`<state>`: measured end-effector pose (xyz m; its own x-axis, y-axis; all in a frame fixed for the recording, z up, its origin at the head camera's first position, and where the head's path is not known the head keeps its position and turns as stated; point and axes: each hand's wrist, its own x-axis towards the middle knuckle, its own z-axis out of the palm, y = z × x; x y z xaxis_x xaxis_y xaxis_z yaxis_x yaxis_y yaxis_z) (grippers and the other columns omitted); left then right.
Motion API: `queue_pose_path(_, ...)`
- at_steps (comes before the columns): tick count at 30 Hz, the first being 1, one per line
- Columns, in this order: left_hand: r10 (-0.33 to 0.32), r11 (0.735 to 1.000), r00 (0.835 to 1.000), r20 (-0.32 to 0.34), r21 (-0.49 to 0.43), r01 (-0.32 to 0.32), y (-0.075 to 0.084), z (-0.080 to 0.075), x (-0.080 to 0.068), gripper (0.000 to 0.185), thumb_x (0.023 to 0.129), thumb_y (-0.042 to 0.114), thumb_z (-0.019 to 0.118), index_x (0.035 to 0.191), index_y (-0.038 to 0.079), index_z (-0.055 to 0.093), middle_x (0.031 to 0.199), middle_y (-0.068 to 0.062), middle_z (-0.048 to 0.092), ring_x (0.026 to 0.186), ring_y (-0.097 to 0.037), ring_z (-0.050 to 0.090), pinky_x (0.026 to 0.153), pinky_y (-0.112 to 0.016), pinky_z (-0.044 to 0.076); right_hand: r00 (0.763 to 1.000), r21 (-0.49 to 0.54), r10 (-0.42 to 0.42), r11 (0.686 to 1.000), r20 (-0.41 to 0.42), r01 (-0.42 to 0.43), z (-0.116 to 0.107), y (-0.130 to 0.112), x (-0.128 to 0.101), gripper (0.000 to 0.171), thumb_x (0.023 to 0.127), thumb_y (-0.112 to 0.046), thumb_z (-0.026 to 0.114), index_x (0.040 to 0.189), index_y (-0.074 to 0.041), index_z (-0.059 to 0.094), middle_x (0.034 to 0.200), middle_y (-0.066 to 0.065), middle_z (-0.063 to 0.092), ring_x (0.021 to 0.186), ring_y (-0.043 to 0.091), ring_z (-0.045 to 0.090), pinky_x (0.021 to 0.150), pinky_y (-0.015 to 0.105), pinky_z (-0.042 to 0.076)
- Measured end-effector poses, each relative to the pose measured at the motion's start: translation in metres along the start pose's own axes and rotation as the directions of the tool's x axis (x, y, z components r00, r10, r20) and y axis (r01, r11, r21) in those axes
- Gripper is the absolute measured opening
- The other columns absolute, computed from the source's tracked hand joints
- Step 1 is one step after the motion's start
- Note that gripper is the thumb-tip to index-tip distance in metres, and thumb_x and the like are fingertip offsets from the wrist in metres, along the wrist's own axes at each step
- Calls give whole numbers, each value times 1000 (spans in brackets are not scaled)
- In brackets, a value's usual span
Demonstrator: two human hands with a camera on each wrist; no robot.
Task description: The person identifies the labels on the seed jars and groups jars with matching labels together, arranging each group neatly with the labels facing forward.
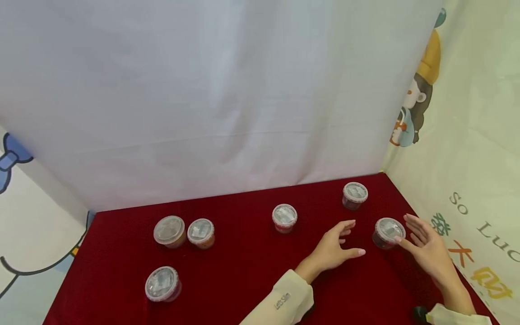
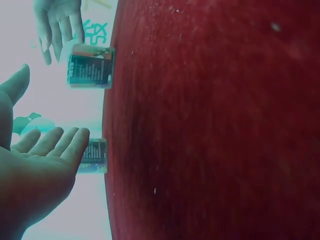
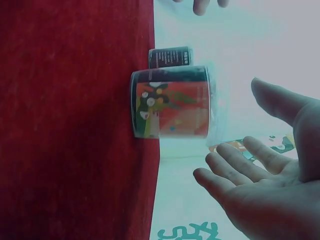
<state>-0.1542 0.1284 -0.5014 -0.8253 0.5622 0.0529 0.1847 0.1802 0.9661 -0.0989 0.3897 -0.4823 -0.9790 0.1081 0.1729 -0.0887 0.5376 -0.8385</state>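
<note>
With fingers spread wide and holding nothing, our left hand (image 1: pixel 335 250) and right hand (image 1: pixel 426 248) flanked a lidded cup (image 1: pixel 387 232) at nine and three o'clock on the red bench (image 1: pixel 243 275).

Items lying around the grip:
- Red cloth (image 1: pixel 243 280): covers the tabletop, spread beneath both hands.
- Far tub (image 1: pixel 355 195): lidded, beyond the right hand (image 1: pixel 426 253), near the back right corner.
- Middle tub (image 1: pixel 284 217): lidded, left of and beyond the left hand (image 1: pixel 333 250).
- Plain-lidded tub (image 1: pixel 169 231) and orange tub (image 1: pixel 201 233): side by side, well left of the hands.
- Near tub (image 1: pixel 162 283): lidded, well left, closest to the front edge.
- White sheet (image 1: pixel 203 90): hangs as a backdrop behind everything.
- Cartoon-printed panel (image 1: pixel 467 158): just right of the right hand.
</note>
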Motion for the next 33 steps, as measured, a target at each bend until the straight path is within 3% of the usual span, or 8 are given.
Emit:
queue_pose_path(8,-20,999,1000,3,28,20,-2,15,13,73,95,14,83,158,9,46,157,-4,54,140,-15,54,109,-22,47,1000,10,8,1000,5,-8,-7,6,-2,74,100,-9,75,159,8,33,141,-26,46,121,-23,40,95,0,41)
queue_pose_path(12,-31,999,1000,-2,43,31,-1,22,18,73,95,16,82,158,10,46,157,-2,54,139,-16,55,109,-23,48,999,1,30,1000,25,-30,-9,8,-3,75,101,-11,74,159,9,32,154,1,50,121,-24,40,95,1,41)
queue_pose_path(14,-34,998,999,-2,52,34,-1,25,20,73,96,16,82,159,10,45,157,-2,54,139,-18,56,108,-23,49,999,-8,40,999,32,-39,-8,11,-4,75,101,-11,74,159,10,32,157,22,47,120,-24,40,94,1,42)
queue_pose_path(16,-37,998,999,0,58,37,-1,29,22,73,96,16,82,159,10,45,157,-3,54,139,-18,56,108,-23,49,998,-6,50,999,38,-50,-7,13,-5,76,101,-11,74,159,11,31,156,34,42,119,-23,40,94,1,42)
queue_pose_path(24,-50,996,999,4,70,50,1,40,31,74,96,16,82,159,11,44,157,-4,53,139,-16,56,106,-23,50,994,87,50,994,96,-59,1,16,-4,76,102,-6,71,159,14,25,155,43,35,115,-26,41,90,4,47)
queue_pose_path(33,-51,993,998,46,113,46,8,47,42,74,96,16,81,160,11,44,156,-2,54,137,-12,57,102,-19,51,992,23,76,997,100,-79,-2,14,-5,74,104,-11,69,159,14,27,152,44,41,109,-27,43,84,6,50)
